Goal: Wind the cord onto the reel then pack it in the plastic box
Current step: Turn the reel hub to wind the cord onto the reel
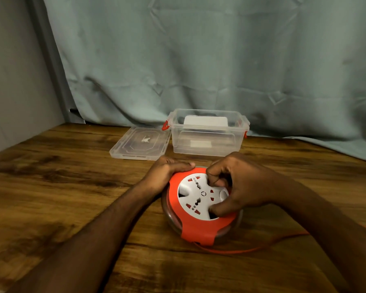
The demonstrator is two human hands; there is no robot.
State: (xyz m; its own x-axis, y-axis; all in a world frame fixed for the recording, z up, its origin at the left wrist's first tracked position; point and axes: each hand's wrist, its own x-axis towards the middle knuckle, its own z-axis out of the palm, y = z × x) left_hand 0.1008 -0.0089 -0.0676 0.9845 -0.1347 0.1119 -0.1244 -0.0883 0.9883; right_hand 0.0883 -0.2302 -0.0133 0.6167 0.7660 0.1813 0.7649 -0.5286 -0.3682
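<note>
Head view shows the reel (201, 206) lying flat near the table's (72, 187) front edge, socket face up. Its orange cord (251, 247) trails out rightward, unwound. Right hand (239, 187), nearer the hub, curls its fingers into the white centre; left hand (167, 172) clasps the far-left rim. Plastic box (207, 134) sits open just beyond.

A home: curtain (220, 60) behind wooden table (61, 187).
</note>
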